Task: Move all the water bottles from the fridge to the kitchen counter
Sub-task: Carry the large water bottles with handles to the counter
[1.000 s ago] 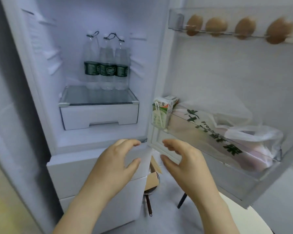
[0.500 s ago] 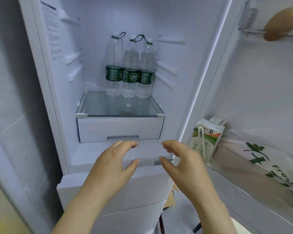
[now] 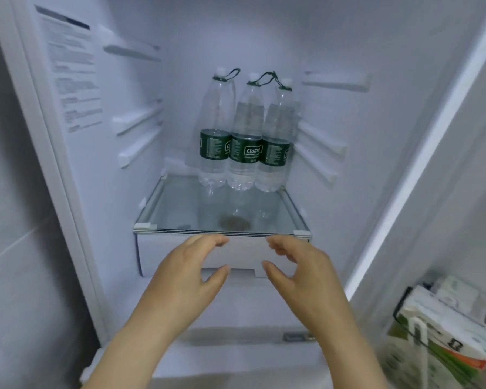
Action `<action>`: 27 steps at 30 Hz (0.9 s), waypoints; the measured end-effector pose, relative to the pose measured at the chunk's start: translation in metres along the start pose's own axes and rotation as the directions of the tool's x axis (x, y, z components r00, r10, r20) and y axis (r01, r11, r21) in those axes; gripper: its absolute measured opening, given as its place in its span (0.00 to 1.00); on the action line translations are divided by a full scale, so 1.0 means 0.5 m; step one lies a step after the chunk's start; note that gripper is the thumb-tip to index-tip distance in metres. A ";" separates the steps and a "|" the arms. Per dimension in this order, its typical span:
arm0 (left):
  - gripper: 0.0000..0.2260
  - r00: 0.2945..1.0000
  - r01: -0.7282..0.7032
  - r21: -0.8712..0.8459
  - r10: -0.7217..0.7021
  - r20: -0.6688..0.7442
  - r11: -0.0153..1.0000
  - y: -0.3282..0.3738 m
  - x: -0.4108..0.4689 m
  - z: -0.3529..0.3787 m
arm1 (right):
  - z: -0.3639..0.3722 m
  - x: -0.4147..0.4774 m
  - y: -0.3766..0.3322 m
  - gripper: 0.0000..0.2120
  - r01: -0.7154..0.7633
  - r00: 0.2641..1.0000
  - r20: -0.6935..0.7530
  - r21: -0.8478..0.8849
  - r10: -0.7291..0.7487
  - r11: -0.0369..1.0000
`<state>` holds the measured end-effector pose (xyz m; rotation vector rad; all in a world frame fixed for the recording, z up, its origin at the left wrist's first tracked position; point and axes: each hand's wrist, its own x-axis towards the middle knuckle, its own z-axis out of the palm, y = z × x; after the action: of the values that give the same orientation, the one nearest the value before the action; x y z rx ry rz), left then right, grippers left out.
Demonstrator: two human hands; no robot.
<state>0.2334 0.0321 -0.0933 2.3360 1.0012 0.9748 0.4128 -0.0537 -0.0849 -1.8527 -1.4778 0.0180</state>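
Note:
Three clear water bottles with dark green labels stand upright side by side at the back of a glass shelf [image 3: 163,220] inside the open fridge: a left bottle [image 3: 215,130], a middle bottle [image 3: 246,136] and a right bottle [image 3: 277,136]. Green cords hang at their necks. My left hand [image 3: 184,279] and my right hand [image 3: 306,279] hover in front of the shelf's front edge, below and short of the bottles. Both hands are empty, with fingers curved and apart.
A white drawer [image 3: 152,256] sits under the glass shelf. Shelf rails line both inner walls. A drink carton [image 3: 443,332] sits in the door bin at the lower right. The fridge door stands open on the right.
The view has moved closer into the fridge and left, so the door's egg rack and bag have left the frame. Both hands have risen toward the shelf edge, still empty.

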 end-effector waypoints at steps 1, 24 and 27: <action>0.17 1.000 0.004 0.000 -0.004 -0.011 1.000 -0.009 0.012 -0.002 | 0.006 0.014 0.001 0.19 0.003 1.000 0.006 0.004 -0.003 1.000; 0.17 0.992 -0.055 0.002 0.055 -0.116 0.998 -0.142 0.366 -0.043 | 0.069 0.325 -0.029 0.18 0.035 0.992 -0.121 -0.005 -0.035 0.999; 0.18 0.978 -0.072 -0.003 0.070 -0.197 0.997 -0.133 0.429 -0.050 | 0.060 0.365 -0.027 0.19 0.035 0.993 -0.110 -0.002 -0.035 0.999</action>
<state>0.2909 0.2387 -0.0228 2.3150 0.9885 1.2560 0.4489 0.1166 -0.0216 -1.7985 -1.4334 -0.1001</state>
